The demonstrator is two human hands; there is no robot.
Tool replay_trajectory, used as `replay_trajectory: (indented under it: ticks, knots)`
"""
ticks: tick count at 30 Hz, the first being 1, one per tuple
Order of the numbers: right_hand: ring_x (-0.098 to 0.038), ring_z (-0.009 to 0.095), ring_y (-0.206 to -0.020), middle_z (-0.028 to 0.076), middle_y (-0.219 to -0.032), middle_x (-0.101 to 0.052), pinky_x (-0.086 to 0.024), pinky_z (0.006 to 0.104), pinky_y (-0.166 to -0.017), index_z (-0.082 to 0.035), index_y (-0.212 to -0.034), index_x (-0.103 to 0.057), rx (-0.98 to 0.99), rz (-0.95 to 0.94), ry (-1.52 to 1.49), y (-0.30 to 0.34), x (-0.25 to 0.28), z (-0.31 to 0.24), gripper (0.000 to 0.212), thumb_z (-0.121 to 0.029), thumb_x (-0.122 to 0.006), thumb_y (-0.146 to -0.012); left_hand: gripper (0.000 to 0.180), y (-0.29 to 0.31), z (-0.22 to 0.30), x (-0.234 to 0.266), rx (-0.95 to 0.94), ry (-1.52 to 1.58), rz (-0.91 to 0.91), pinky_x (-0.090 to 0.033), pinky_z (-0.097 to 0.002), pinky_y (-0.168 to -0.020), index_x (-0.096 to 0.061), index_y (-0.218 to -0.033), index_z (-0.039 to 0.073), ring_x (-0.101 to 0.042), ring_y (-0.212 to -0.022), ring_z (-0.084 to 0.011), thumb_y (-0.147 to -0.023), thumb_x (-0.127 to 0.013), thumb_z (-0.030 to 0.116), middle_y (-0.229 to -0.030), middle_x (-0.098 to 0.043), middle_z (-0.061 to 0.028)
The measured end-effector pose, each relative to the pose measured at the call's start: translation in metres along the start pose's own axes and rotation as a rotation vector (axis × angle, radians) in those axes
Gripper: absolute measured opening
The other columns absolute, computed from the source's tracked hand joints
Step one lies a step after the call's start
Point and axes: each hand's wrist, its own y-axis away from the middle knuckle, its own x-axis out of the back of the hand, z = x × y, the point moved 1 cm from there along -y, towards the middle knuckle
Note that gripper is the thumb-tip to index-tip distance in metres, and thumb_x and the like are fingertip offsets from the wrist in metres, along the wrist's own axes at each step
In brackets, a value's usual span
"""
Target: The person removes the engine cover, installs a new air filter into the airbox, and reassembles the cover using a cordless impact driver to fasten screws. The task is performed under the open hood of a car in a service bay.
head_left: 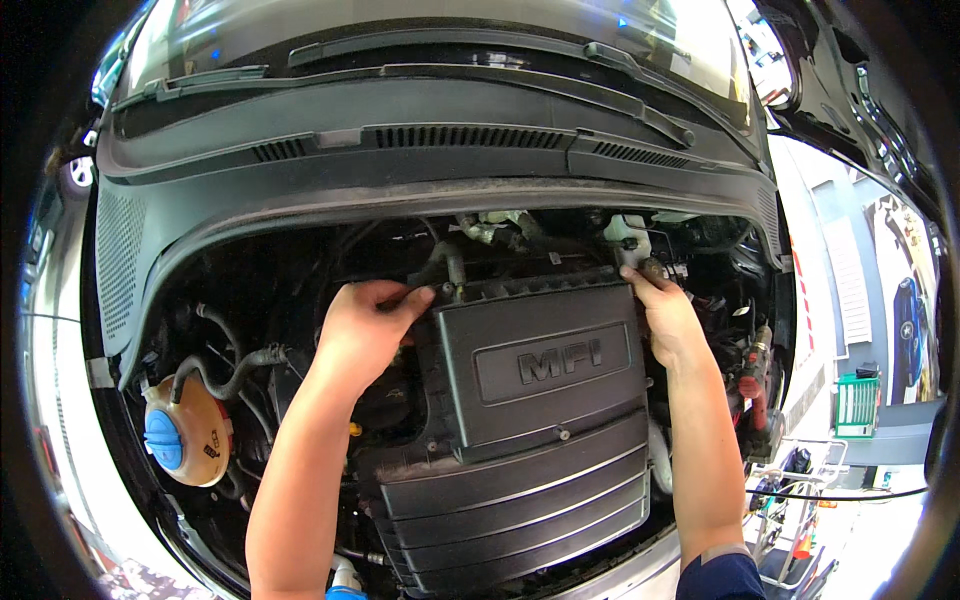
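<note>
open engine bay (300,260) carries a black ribbed plastic engine cover (530,440) in the middle, round coolant tank (190,430) with blue cap (165,438) at left, black hoses (235,370) beside it

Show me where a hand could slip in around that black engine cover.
Most room: the dark gap left of the engine cover, between the left hand and the coolant tank, though hoses cross it. Crowded: the rear edge under the cowl, where both hands grip, and beside the right hand, packed with a white reservoir and wiring.
</note>
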Motion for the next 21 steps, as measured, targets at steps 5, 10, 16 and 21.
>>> replay_trajectory:
  ticks: [5,10,16,21]
  knots:
    - [-0.064,0.017,-0.087,0.006,-0.103,-0.070,-0.050,0.0318,-0.077,0.001,-0.121,-0.064,-0.028,-0.052,0.125,-0.016,0.018,0.003,0.038,-0.028,-0.070,-0.097,0.035,0.002,-0.001,-0.004,-0.003,0.059,0.023,-0.046,-0.0286,-0.065,-0.075,-0.095,-0.004,-0.055,-0.070,-0.0092,-0.095,-0.073,0.030,-0.076,-0.069,-0.0034]
    - [-0.053,0.010,-0.070,-0.002,-0.081,-0.059,-0.046,0.0273,-0.067,-0.007,-0.093,-0.070,-0.068,-0.015,0.349,-0.009,0.013,-0.006,0.027,-0.034,-0.072,-0.095,0.034,-0.001,-0.010,-0.002,-0.010,0.056,0.039,-0.045,-0.0280,-0.064,-0.075,-0.094,-0.003,-0.054,-0.070,-0.0077,-0.095,-0.074,0.030,-0.076,-0.069,-0.0021]
    - [-0.055,0.012,-0.068,-0.001,-0.078,-0.058,-0.047,0.0280,-0.061,-0.005,-0.090,-0.068,-0.077,-0.015,0.457,-0.015,0.014,-0.014,0.033,-0.038,-0.073,-0.093,0.033,-0.004,-0.012,-0.008,-0.119,-0.110,0.085,-0.049,-0.0277,-0.061,-0.075,-0.099,-0.001,-0.058,-0.066,-0.0097,-0.098,-0.070,0.031,-0.074,-0.067,-0.0034]
    - [-0.058,0.014,-0.066,0.004,-0.079,-0.065,-0.048,0.0307,-0.061,-0.002,-0.096,-0.073,-0.063,-0.015,0.402,-0.012,0.012,-0.007,0.036,-0.038,-0.071,-0.094,0.036,0.000,-0.009,-0.009,-0.019,-0.069,0.130,-0.049,-0.0266,-0.063,-0.073,-0.099,-0.003,-0.060,-0.071,-0.0093,-0.099,-0.070,0.033,-0.079,-0.068,-0.0035]
